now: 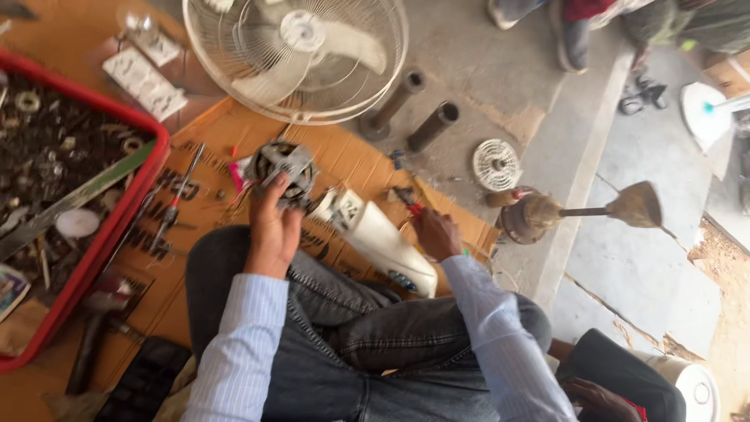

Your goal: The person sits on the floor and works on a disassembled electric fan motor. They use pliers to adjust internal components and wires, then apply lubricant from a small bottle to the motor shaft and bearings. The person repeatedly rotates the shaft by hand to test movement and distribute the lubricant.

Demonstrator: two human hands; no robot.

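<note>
Left hand (272,227) grips fan motor (285,168); right hand (436,233) curled beside white housing (383,242), long axis lower-right.

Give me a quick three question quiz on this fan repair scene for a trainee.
1. True or false: the left hand rests on the fan motor.
2. Which lies nearest the right hand? A) red tray B) red-handled tool C) fan guard
3. What lies between the two hands on the cardboard?

Key
1. True.
2. B.
3. The white fan housing.
</note>
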